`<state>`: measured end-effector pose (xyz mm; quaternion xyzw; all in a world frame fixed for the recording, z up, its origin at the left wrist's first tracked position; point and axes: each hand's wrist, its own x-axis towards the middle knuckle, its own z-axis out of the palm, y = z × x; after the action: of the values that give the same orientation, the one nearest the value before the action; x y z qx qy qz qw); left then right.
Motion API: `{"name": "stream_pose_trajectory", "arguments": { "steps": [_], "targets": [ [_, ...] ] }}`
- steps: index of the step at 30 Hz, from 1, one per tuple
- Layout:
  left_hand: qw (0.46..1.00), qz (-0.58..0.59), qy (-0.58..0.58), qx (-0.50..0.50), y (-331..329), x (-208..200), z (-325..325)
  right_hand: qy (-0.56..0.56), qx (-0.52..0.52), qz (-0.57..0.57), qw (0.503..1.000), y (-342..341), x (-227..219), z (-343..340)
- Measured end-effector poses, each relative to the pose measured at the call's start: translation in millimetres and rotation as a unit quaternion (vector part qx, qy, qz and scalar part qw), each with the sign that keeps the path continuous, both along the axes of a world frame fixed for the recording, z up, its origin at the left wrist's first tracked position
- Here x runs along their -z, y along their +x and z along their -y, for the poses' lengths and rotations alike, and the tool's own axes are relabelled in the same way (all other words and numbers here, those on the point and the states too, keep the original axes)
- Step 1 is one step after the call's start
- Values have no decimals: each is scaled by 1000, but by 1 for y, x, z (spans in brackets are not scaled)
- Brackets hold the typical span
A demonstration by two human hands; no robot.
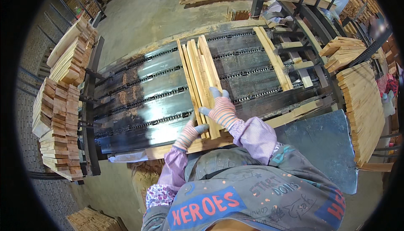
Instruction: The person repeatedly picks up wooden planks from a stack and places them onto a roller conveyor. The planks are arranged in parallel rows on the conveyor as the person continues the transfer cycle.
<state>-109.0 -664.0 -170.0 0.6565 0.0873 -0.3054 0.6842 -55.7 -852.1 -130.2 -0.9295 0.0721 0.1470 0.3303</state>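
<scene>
Several long, pale wooden boards [197, 71] lie side by side in a bundle across the dark metal conveyor table [155, 71], their near ends toward me. My left hand [187, 135], in a striped glove with grey fingertips, grips the left side of the bundle near its close end, thumb over the top. Farther up, my right hand [222, 109] wears a matching glove. Its thumb and fingers are closed over the right-hand boards. The undersides of the boards and some fingertips are hidden.
Chain tracks [155, 92] run across the table. Stacked boards [59, 121] stand on a rack at the left. Another pair of boards [273, 58] lies on the table's right part. A dark sheet-covered surface [315, 142] and a tall wood stack [362, 109] are at my right.
</scene>
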Motion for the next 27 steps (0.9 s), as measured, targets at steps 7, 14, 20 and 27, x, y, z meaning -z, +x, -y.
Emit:
{"name": "stream_pose_trajectory", "arguments": {
  "steps": [7, 14, 20, 27],
  "targets": [
    [996, -54, 68, -19, -4, 15, -38, -110, -100, -103, 984, 15, 2, -30],
    [993, -14, 37, -111, -19, 56, -71, -74, -82, -88, 990, 14, -16, -53],
    [991, 81, 77, -72, -20, 27, -107, -123, -103, -86, 983, 1, 4, -88],
    [981, 91, 79, -151, -41, 22, -137, -224, -75, -120, 964, 17, -15, -156]
  ]
}}
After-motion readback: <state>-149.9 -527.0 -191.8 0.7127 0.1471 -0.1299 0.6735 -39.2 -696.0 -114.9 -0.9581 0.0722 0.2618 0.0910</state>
